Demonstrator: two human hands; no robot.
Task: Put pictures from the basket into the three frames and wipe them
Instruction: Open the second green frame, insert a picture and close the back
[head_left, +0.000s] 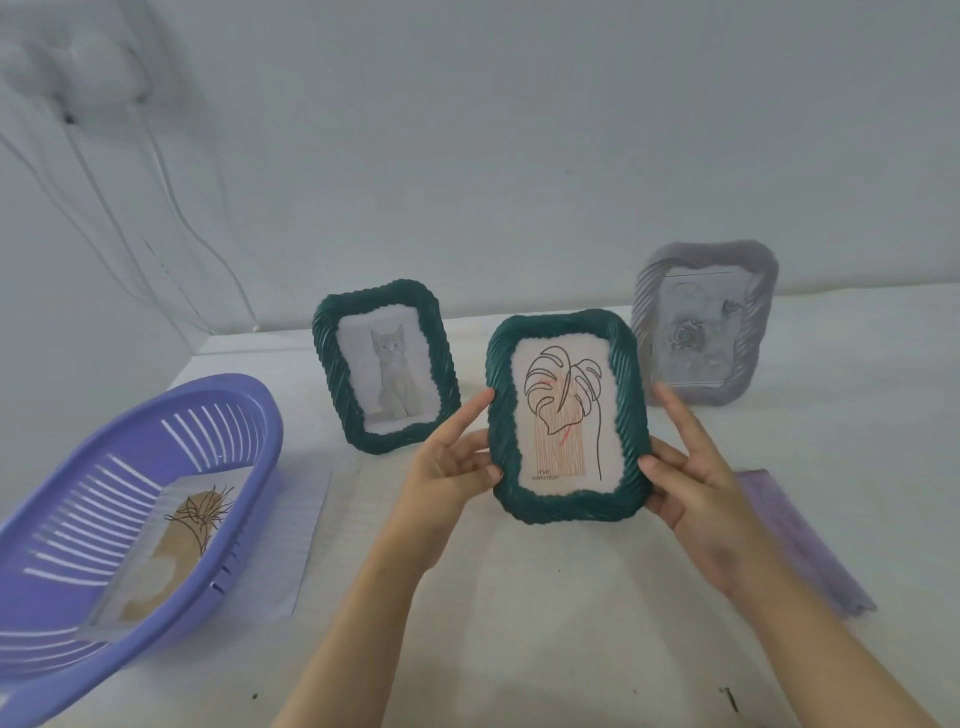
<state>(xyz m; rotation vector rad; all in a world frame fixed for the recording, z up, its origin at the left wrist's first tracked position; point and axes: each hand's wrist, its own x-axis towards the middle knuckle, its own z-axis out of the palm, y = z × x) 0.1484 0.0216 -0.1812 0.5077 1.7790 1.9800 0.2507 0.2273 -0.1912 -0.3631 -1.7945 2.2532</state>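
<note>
1. Head view, nearest at the left: a purple slotted basket (228, 415) sits on the white table (519, 597). One picture (176, 540), a brown line drawing, lies inside it.
2. Just beside the basket's right side lies a clear ribbed sheet (298, 540). A folded lilac cloth (800, 540) lies well apart at the right.
3. Between them, the left hand (447, 467) and right hand (696, 483) grip a dark green frame (571, 506) by its side edges, thumbs on the front rim. It faces the camera and holds a leaf drawing.
4. Farther back, a second green frame (387, 364) with a cat picture stands at the left. A grey frame (706, 327) with a rose picture stands at the right, near the wall.
</note>
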